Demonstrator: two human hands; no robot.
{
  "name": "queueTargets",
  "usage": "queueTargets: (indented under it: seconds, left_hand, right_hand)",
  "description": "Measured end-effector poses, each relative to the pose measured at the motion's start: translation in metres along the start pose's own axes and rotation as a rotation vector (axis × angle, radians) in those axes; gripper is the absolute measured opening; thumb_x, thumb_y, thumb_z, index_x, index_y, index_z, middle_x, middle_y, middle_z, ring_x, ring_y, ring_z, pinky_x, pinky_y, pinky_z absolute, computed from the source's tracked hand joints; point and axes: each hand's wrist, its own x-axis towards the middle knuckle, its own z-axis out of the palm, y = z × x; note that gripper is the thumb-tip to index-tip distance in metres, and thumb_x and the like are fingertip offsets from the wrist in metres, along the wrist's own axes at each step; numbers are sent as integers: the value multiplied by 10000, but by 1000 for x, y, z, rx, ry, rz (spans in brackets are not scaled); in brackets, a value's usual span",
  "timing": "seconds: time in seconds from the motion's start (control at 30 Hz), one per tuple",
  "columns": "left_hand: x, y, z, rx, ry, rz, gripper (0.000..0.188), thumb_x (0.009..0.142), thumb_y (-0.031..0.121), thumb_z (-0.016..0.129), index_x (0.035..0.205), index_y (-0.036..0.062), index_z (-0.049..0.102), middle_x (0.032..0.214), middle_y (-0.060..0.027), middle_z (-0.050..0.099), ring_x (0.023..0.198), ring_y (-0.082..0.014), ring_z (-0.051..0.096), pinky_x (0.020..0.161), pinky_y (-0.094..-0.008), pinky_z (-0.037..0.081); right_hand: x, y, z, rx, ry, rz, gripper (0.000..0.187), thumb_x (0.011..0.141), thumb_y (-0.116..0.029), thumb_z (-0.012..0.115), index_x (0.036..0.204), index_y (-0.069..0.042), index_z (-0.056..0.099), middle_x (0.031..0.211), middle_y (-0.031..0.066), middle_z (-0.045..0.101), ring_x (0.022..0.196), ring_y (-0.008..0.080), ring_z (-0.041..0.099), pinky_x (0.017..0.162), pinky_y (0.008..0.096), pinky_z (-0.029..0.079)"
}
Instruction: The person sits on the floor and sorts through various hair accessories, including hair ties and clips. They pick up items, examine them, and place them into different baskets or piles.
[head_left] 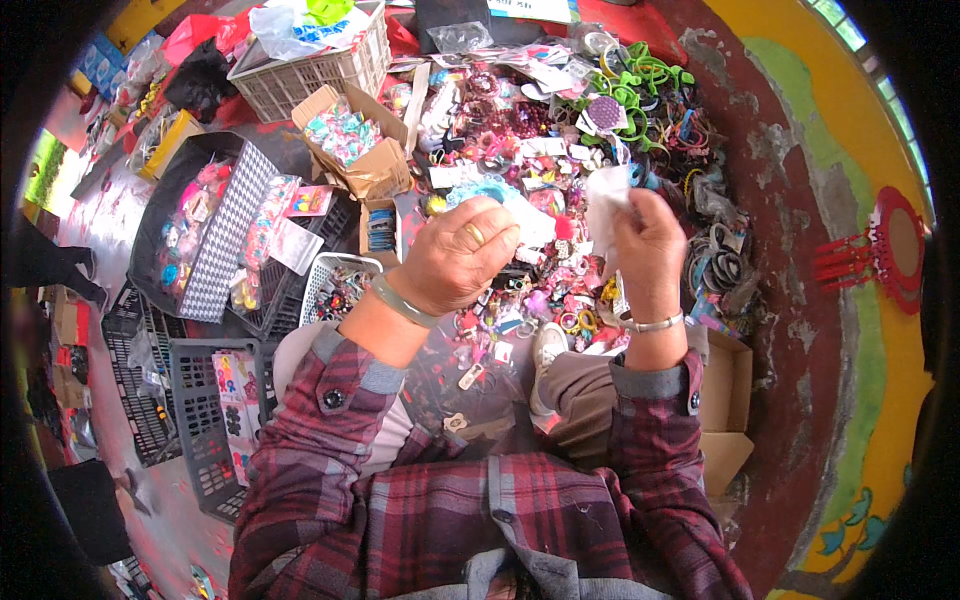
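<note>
My left hand (458, 256), with a ring and a bangle, is closed over the pile. A pale blue, ruffled piece (484, 188) shows just beyond its knuckles, apparently in its grip; its kind is unclear. Pinched in my right hand (650, 248) is a thin whitish sheet or plastic bag (605, 203). Under both hands spreads a heap of small hair accessories and trinkets (545, 170), many red, pink and purple. A white piece (533, 222) lies between the hands; whether it joins the blue one I cannot tell.
Green headbands (648, 85) lie at the far right of the heap. To the left stand an open cardboard box (385, 160), a small white basket (312, 285), a black-and-white patterned box (225, 240) and a grey crate (185, 400). A beige crate (285, 85) stands behind.
</note>
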Motion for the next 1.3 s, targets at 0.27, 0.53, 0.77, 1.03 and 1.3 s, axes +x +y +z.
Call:
queueTargets:
  seconds: [0.27,0.53,0.77,1.03,1.3]
  left_hand:
    - [-7,-4,8,-3,25,-51,212,648,14,612,858,39,602,893,-86,592,868,-264,569,748,-340,490]
    - [-42,-36,40,-579,218,-695,173,836,26,566,981,-22,485,913,-92,586,781,-140,612,673,-264,511]
    - [-28,-25,31,-1279,339,-1117,235,837,1,537,1065,-36,499,981,-97,597,860,-167,605,755,-280,494]
    - [-24,-6,34,-835,64,-736,199,833,28,537,1026,-21,539,960,-77,598,854,-152,578,771,-281,456]
    - [-24,9,42,-1070,191,-1047,161,888,59,468,1027,0,527,942,-56,581,840,-126,545,752,-282,437]
  right_hand:
    - [-21,-27,29,51,-202,-328,170,705,12,581,871,-21,600,842,143,591,763,306,595,659,345,484]
    - [3,28,10,742,-164,529,115,831,-62,547,882,-19,641,754,-6,611,654,49,545,561,185,412]
    - [0,16,17,936,-192,480,132,806,-12,573,931,-13,615,804,-2,616,659,62,555,583,196,429]
    - [-14,-43,51,38,-8,-391,207,722,33,564,925,-9,567,894,142,583,786,299,583,697,337,477]
    - [-18,-41,61,35,-260,-449,148,671,87,513,793,2,511,766,169,522,724,372,528,624,419,440]
